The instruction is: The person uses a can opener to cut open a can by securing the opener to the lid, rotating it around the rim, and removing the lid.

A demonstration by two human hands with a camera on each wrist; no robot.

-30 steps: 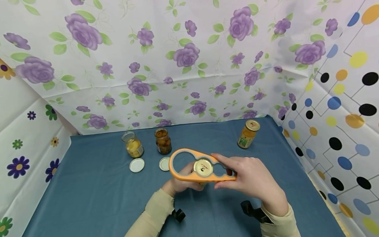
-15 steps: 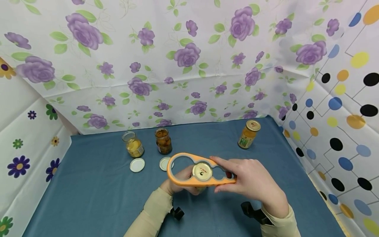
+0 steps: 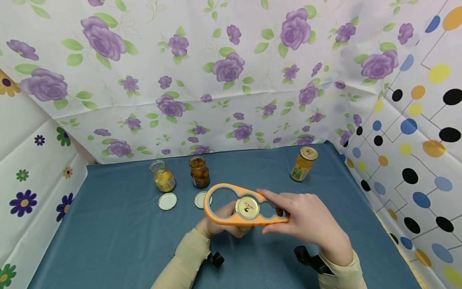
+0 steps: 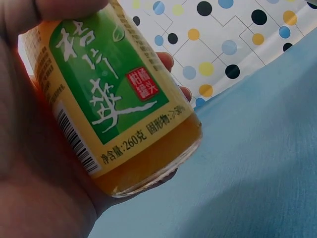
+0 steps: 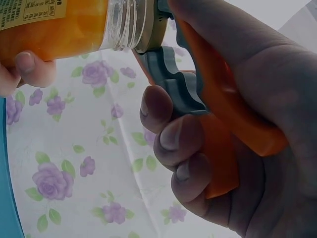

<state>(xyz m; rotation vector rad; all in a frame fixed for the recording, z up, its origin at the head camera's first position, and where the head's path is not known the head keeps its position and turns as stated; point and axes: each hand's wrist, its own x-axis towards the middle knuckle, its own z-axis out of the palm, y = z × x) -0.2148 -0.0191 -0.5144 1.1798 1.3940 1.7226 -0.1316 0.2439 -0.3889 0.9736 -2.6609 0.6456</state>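
"Two grips: on what?"
"The left hand [image 3: 215, 228] held a cylindrical orange-filled glass jar [image 4: 109, 99] above blue cloth [image 3: 119, 228]; the right hand [image 3: 304, 212], an orange-and-grey plastic opener [image 3: 236, 219] around the jar's gold metal lid [image 3: 247, 207]."
"Probably heavy?"
"And breakable; its body seemed surest."

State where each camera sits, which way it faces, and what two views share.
Head: on the head, facing forward and down at the blue cloth and floral backdrop; left hand, right hand and tan sleeves show.
Left wrist: on that wrist, facing the held jar, dotted backdrop beyond; part of the left hand shows.
Right wrist: on that wrist, facing the orange opener and the jar's lid; the right hand and left fingertips show.
Both wrist views share the held jar: base in one, lid in the other.
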